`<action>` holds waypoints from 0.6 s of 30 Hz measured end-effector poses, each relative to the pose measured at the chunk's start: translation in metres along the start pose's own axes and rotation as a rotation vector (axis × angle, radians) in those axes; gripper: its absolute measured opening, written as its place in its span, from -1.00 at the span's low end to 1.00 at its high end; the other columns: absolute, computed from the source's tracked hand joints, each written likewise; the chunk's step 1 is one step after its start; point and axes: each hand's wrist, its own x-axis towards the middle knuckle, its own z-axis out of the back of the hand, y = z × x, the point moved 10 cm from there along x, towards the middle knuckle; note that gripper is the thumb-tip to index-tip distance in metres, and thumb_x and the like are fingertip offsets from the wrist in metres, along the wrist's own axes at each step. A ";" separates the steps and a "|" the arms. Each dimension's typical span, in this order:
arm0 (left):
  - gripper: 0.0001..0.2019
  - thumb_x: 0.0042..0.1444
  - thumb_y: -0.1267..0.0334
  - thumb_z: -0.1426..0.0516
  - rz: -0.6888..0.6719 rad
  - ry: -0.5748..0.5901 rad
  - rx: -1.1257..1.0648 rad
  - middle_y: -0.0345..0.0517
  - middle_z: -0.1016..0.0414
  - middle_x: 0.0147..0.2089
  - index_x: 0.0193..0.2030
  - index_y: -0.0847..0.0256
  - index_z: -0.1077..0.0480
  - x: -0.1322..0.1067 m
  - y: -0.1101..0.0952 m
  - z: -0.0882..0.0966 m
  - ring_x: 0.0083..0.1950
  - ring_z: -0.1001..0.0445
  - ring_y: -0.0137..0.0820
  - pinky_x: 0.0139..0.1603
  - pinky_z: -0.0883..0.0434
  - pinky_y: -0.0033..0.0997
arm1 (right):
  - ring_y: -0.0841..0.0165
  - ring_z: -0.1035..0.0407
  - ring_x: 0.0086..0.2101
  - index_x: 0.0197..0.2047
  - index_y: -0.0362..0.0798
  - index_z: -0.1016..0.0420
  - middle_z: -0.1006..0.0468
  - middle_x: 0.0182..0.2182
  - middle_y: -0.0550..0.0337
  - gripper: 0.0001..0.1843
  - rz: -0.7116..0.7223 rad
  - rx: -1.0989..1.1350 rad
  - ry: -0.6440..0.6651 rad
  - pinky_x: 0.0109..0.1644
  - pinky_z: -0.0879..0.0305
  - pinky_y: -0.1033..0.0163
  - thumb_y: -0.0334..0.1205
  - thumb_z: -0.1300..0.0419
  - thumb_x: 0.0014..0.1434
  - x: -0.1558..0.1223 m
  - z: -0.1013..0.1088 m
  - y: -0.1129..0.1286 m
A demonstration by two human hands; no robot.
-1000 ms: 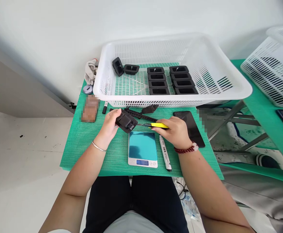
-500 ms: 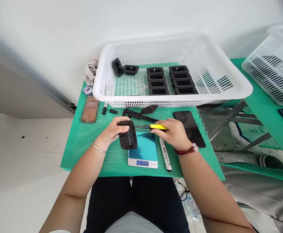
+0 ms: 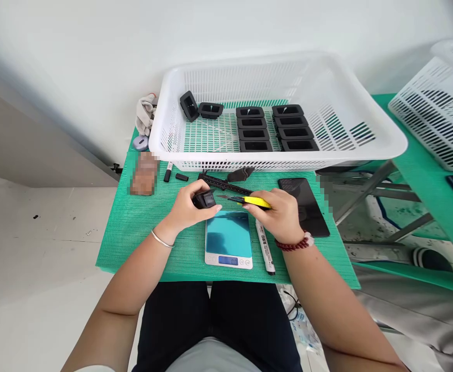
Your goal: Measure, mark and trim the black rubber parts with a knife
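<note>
My left hand (image 3: 187,207) is closed around a black rectangular part (image 3: 204,199), gripped between thumb and fingers. The part is turned so that mainly one end shows, and my fingers cover much of it. In my right hand (image 3: 278,211) is a yellow utility knife (image 3: 256,201), its blade out and pointing left, close to the part. Below the two hands lies a small digital scale (image 3: 228,235) with a shiny blue top. A white marker (image 3: 265,250) rests beside the scale, under my right hand. Black calipers (image 3: 222,183) lie just beyond the hands.
A large white basket (image 3: 276,161) at the back holds several black rectangular parts (image 3: 253,134). A black phone (image 3: 306,204) lies right of my right hand. A marker cap (image 3: 182,177), a glove (image 3: 146,114) and a blurred brown object (image 3: 144,174) sit at left. Another basket (image 3: 439,113) stands far right.
My left hand has rotated the black part, so its long hollow face no longer shows and its end does. The knife in my right hand has shifted only slightly.
</note>
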 end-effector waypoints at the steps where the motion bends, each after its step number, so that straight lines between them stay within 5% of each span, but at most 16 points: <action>1: -0.68 -0.16 0.21 -0.31 -0.036 -0.021 0.079 -0.32 -0.19 -0.51 -0.45 0.19 -0.21 -0.001 -0.005 0.001 -0.49 -0.16 -0.54 -0.50 -0.14 -0.50 | 0.41 -0.26 -0.58 -0.40 -0.08 -0.56 -0.52 -0.60 0.16 -0.54 0.027 -0.017 0.001 -0.45 -0.14 0.27 0.17 -0.15 0.16 0.000 0.000 0.003; 8: -0.72 -0.13 0.22 -0.26 -0.093 -0.016 0.357 -0.34 -0.21 -0.54 -0.45 0.18 -0.19 -0.002 -0.010 -0.002 -0.51 -0.17 -0.54 -0.50 -0.14 -0.49 | 0.44 -0.32 -0.59 -0.41 -0.08 -0.53 -0.56 -0.60 0.20 -0.58 0.172 -0.153 -0.026 -0.41 -0.10 0.27 0.14 -0.19 0.14 0.000 0.001 0.017; 18: -0.74 -0.14 0.19 -0.24 -0.077 0.021 0.424 -0.34 -0.23 -0.54 -0.44 0.17 -0.21 -0.003 -0.009 -0.008 -0.52 -0.19 -0.53 -0.49 -0.15 -0.48 | 0.45 -0.32 -0.59 -0.41 -0.08 -0.53 -0.56 -0.60 0.20 -0.58 0.221 -0.180 -0.056 -0.42 -0.08 0.27 0.15 -0.19 0.14 -0.002 0.003 0.022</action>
